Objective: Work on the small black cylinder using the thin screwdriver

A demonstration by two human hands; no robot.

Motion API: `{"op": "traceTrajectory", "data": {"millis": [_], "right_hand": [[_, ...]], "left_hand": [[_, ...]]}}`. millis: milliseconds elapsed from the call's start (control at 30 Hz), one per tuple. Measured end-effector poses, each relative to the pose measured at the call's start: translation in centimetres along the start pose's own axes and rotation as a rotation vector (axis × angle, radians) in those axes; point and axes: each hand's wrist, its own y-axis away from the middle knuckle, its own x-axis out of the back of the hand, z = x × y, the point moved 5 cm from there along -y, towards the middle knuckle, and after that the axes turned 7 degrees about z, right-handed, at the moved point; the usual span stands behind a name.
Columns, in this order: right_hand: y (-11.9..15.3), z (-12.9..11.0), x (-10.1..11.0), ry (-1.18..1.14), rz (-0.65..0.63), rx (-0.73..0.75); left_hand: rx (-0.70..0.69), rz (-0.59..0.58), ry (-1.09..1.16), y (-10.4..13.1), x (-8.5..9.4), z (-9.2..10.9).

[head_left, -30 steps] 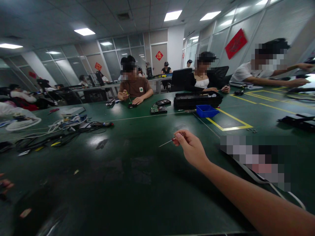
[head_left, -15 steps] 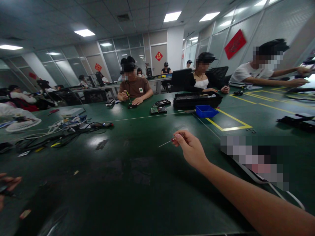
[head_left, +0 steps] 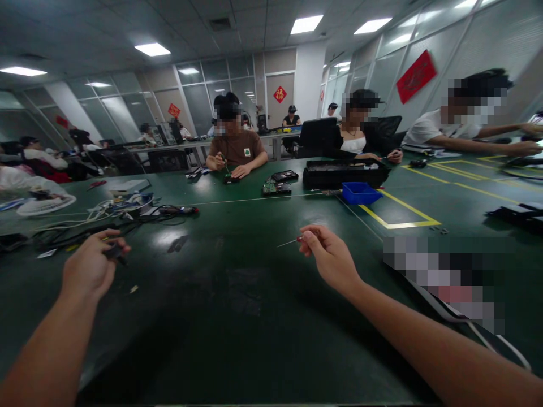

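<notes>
My right hand [head_left: 331, 254] is closed around the handle of a thin screwdriver [head_left: 288, 243], whose metal shaft points left above the green table [head_left: 203, 350]. On the left, my left hand [head_left: 91, 263] grips a small dark object [head_left: 114, 252] between thumb and fingers; it is too blurred to name. Both hands are raised over the table, well apart from each other. Behind my left hand lies a tangle of cables [head_left: 123, 212].
A blue bin [head_left: 360, 193] stands before a long black tray [head_left: 345, 174]. Circuit boards [head_left: 276, 188] lie left of it. Across the table a person [head_left: 237, 148] works with a tool; two more people sit at the right. A pixelated flat item [head_left: 445, 282] lies near my right forearm.
My left hand has come in from the left edge with the dark object and is raised higher. The whole view has shifted slightly; my right hand still holds the screwdriver.
</notes>
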Motion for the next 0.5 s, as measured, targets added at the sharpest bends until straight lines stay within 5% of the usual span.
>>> {"op": "traceTrajectory", "data": {"millis": [100,267,400,500], "right_hand": [[0.1,-0.1,0.0,0.017,-0.010,-0.006],[0.3,-0.3,0.1,0.017,0.005,-0.021],[0.2,-0.1,0.4,0.052,0.021,-0.022],[0.1,-0.1,0.5,0.101,0.014,-0.012]], "left_hand": [[0.110,-0.230,0.226,2.8,-5.3,0.1],[0.201,-0.576,0.258,9.9,-12.6,0.4],[0.349,-0.843,0.248,15.6,-16.5,-0.2],[0.344,-0.938,0.234,18.2,-18.0,-0.6]]}}
